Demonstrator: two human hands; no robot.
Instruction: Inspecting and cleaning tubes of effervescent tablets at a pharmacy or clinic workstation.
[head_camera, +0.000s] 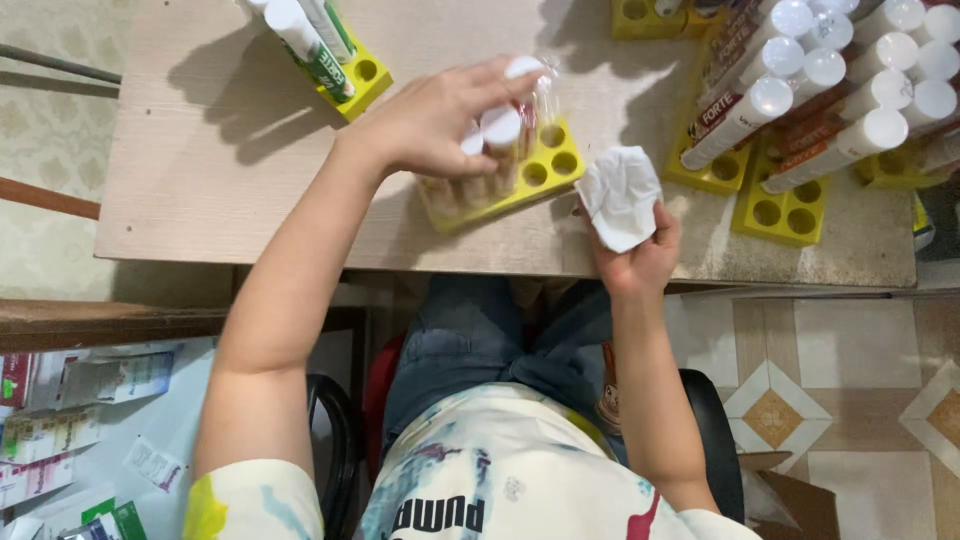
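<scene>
White-capped tube under left hand fingers, in yellow rack.

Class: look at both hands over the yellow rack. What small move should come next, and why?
Probably lower the tube in the left hand into the yellow rack. The hand holds capped tubes just above it, holes at its right end show open, and the right hand only grips a white cloth.

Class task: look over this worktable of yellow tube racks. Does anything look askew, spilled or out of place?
Yes. The white-capped tubes at the right lean at a slant across their yellow racks rather than standing upright. Nothing looks spilled. The left hand rests on the tubes in the middle rack; the right hand holds a crumpled white cloth.
</scene>
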